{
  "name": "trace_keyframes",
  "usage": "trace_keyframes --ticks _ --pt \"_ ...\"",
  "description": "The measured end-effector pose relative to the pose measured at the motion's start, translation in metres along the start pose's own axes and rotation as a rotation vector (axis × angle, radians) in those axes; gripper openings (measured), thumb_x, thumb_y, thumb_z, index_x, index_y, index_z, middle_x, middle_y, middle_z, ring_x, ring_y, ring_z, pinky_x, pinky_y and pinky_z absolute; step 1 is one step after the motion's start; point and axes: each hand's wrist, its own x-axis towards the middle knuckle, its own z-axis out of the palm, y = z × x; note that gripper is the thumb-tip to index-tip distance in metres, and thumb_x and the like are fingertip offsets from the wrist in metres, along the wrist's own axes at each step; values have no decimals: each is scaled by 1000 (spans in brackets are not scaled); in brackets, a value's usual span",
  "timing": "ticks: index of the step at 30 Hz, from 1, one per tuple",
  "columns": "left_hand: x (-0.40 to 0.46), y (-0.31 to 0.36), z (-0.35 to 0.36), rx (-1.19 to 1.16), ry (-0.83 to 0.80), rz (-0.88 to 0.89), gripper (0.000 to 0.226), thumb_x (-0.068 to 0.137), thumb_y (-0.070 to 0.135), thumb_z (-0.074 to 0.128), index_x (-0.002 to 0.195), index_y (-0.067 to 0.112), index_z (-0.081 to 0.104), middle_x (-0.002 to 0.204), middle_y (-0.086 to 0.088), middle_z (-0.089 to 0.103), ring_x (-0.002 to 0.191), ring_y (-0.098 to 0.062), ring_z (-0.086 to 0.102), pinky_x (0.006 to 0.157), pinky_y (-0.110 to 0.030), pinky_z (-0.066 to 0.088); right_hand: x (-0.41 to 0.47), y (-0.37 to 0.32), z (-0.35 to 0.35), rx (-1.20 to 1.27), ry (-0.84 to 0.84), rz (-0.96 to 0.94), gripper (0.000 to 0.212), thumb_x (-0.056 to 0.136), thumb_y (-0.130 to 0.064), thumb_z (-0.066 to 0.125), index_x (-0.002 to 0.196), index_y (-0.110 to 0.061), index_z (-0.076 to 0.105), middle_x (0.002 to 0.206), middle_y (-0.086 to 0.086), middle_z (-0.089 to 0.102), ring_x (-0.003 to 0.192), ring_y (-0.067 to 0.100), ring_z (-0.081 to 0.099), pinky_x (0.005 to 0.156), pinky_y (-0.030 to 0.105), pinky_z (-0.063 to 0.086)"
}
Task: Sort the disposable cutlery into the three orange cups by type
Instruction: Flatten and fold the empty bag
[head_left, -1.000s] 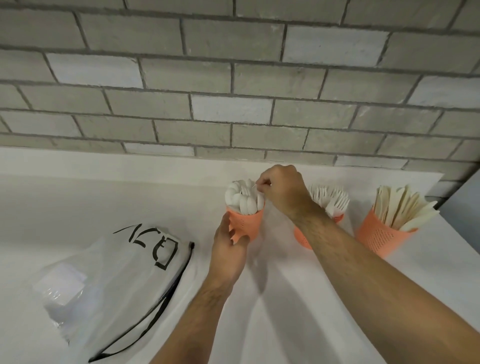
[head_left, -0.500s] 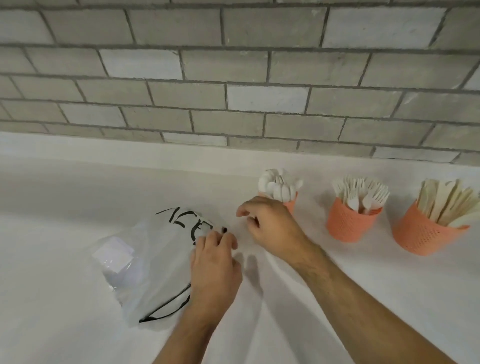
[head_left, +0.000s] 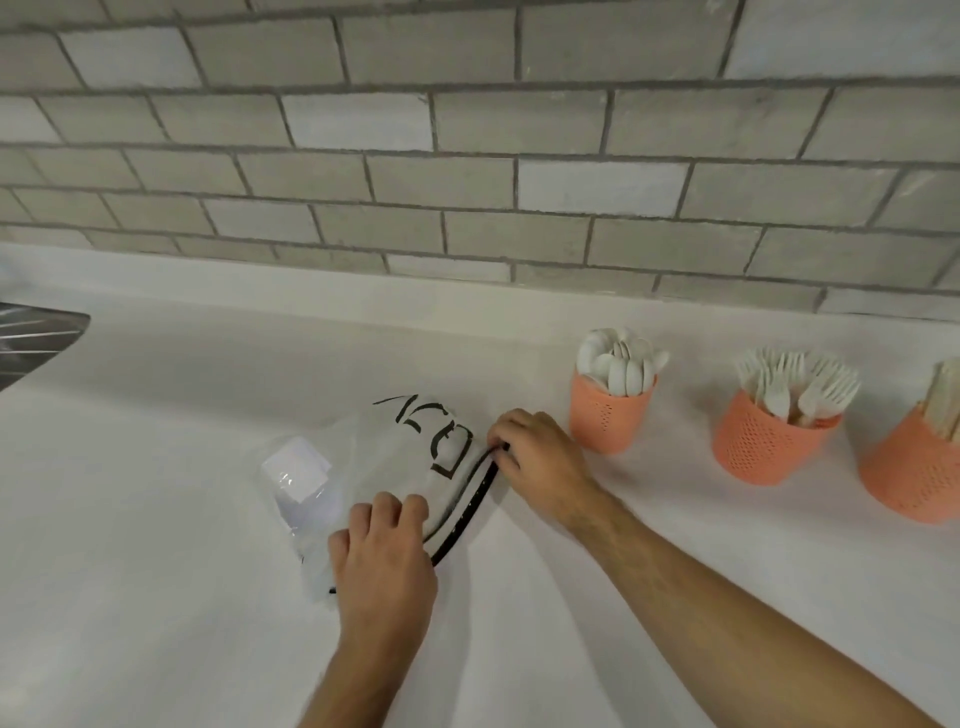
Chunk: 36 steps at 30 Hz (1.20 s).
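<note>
My right hand (head_left: 540, 462) pinches the zip bag's (head_left: 395, 467) black closure strip (head_left: 467, 512) while my left hand (head_left: 384, 551) grips the plastic; spoons (head_left: 618, 361), forks (head_left: 795, 382) (knives too, probably) fill their orange cups (head_left: 610, 415). I'd pull gently apart.
</note>
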Motion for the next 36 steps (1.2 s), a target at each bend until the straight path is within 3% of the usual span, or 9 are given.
trace_keyframes --ticks 5,10,14,17,20,24,30,34,36 --pt "4 -10 -16 -59 -2 -35 50 54 -18 64 91 17 63 82 -2 58 73 -25 49 60 -34 35 -30 3 -44 272 104 42 4 97 -8 55 99 -12 54 83 1 63 71 14 56 63 28 45" --pt "12 6 -66 -423 -76 129 55 74 -14 49 100 36 48 97 13 45 93 -16 50 66 -32 49 -74 28 -116 419 238 187 25 87 -5 71 89 -23 54 86 -3 70 78 13 68 70 26 55" --pt "8 37 -91 -554 -266 414 23 84 41 66 100 47 49 116 19 35 117 -3 37 75 -10 40 -103 39 -168 548 277 300 37 83 0 72 72 -27 48 82 12 72 77 34 71 69 45 57" --pt "-22 76 -94 -604 -403 433 48 72 78 54 107 47 44 126 22 27 124 -2 36 92 -21 41 -124 42 -196 634 310 390 31 81 3 71 68 -21 55 76 13 73 71 25 72 60 32 56" --pt "-61 122 -111 -717 -416 395 69 61 89 50 111 45 32 125 28 25 110 3 43 89 -28 48 -147 44 -223 702 315 456 22 79 3 74 70 -14 62 76 17 73 70 22 73 64 31 57" --pt "-92 185 -125 -700 -351 412 67 60 78 63 108 48 26 123 25 23 110 0 43 83 -33 52 -178 44 -267 858 133 405 20 79 12 73 87 -5 66 96 25 74 90 26 70 81 26 58" --pt "-71 259 -139 -703 -38 468 65 77 34 73 123 34 28 127 5 46 117 -19 46 92 -42 46 -209 31 -311 716 133 179 20 79 0 79 92 -5 65 76 22 68 59 16 69 54 24 53" --pt "-51 287 -158 -732 -80 533 12 90 28 64 96 17 64 81 0 69 79 -17 62 69 -31 46 -224 34 -324 624 231 63 25 79 -13 83 99 -16 69 83 -2 72 69 9 59 64 28 50" --pt "-44 286 -162 -897 -134 535 14 90 23 65 84 10 64 71 -8 65 67 -14 56 64 -32 42 -238 54 -326 542 160 93 37 76 -26 86 108 -30 66 103 -16 68 82 3 59 64 30 54"
